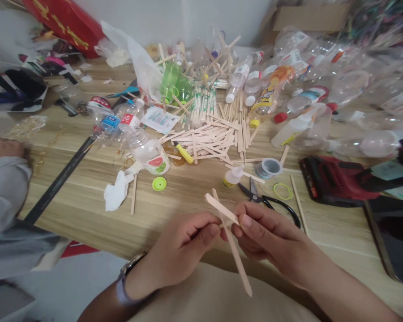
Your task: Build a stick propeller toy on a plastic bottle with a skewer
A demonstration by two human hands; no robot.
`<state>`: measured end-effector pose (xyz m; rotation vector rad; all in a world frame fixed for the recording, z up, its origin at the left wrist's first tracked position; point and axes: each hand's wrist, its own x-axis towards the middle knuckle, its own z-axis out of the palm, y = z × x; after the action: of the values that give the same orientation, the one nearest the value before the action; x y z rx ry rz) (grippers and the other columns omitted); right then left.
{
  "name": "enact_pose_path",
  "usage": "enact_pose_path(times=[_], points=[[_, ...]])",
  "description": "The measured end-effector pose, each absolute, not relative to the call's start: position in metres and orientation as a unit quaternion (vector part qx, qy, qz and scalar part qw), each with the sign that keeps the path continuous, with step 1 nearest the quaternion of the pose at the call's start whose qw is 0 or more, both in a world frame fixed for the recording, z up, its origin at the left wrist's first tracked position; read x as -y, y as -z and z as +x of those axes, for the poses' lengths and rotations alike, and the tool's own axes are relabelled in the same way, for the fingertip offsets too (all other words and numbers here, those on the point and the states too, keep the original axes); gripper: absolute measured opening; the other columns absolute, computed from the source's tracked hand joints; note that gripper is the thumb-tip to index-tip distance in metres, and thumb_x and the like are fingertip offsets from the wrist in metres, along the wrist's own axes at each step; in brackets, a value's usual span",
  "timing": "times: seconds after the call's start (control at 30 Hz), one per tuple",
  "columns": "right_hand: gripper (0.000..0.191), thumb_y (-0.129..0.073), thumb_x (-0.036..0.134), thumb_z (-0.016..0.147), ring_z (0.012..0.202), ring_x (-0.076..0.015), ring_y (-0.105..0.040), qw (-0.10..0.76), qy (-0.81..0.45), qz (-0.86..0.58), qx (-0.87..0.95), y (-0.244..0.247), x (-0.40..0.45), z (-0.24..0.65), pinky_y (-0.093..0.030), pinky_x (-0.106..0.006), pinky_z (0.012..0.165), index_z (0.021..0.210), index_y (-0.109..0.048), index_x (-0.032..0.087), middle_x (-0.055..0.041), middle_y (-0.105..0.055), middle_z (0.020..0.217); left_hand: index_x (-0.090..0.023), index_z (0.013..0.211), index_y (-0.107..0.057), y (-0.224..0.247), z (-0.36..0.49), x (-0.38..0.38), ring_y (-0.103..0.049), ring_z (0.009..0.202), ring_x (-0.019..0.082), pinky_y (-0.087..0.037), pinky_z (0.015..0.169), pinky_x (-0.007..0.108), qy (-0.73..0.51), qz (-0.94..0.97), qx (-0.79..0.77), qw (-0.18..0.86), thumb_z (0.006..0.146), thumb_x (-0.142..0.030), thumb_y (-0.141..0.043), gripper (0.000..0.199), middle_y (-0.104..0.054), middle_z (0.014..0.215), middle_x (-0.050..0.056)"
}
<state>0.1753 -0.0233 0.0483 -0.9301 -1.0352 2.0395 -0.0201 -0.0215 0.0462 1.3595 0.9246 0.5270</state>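
Note:
Two popsicle sticks cross in front of me: a short-looking upper popsicle stick (218, 206) and a longer popsicle stick (237, 257) slanting down toward my lap. My right hand (272, 241) pinches the upper stick's right end between thumb and fingers. My left hand (188, 246) is closed, thumb against forefinger, at the left of the crossing. A small pale piece shows between its fingertips and the sticks; whether it is another stick's end or a band I cannot tell. Just beyond lie a small glue bottle (233, 176) and black-handled scissors (255, 192).
Behind are a heap of popsicle sticks (211, 138), a yellow cutter (184, 153) and many plastic bottles (295, 100). A tape roll (268, 167), a red-black power tool (339, 181) and a dark phone-like slab (396, 237) stand right. Another person's sleeve (8, 188) is left.

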Motion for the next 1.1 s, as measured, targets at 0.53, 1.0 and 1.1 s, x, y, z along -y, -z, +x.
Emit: enact_pose_path(times=[0.53, 1.0, 1.1], points=[[0.036, -0.056, 0.050, 0.093, 0.045, -0.0052, -0.021, 0.299, -0.793, -0.333, 0.413, -0.046, 0.022, 0.183, -0.017, -0.022, 0.042, 0.080, -0.057, 0.017, 0.0092, -0.032, 0.054, -0.018, 0.089, -0.069, -0.051, -0.020, 0.018, -0.026, 0.051, 0.009, -0.025, 0.051, 0.021, -0.222, 0.622, -0.385, 0.644, 0.098, -0.046, -0.040, 0.041, -0.031, 0.056, -0.006], [0.041, -0.057, 0.053, 0.091, 0.045, -0.0048, -0.023, 0.279, -0.796, -0.298, 0.446, -0.040, 0.021, 0.186, -0.018, -0.022, 0.042, 0.073, -0.058, 0.016, 0.0072, -0.037, 0.057, -0.015, 0.081, -0.067, -0.065, -0.024, 0.015, -0.026, 0.050, 0.008, -0.023, 0.048, 0.022, -0.164, 0.619, -0.384, 0.665, 0.097, -0.043, -0.043, 0.041, -0.033, 0.057, -0.006], [0.042, -0.058, 0.054, 0.090, 0.044, -0.0054, -0.022, 0.276, -0.808, -0.297, 0.428, -0.043, 0.021, 0.185, -0.016, -0.021, 0.041, 0.071, -0.057, 0.016, 0.0088, -0.033, 0.052, -0.015, 0.080, -0.066, -0.064, -0.023, 0.016, -0.028, 0.050, 0.009, -0.024, 0.048, 0.022, -0.171, 0.629, -0.381, 0.656, 0.098, -0.043, -0.040, 0.041, -0.034, 0.057, -0.005]])
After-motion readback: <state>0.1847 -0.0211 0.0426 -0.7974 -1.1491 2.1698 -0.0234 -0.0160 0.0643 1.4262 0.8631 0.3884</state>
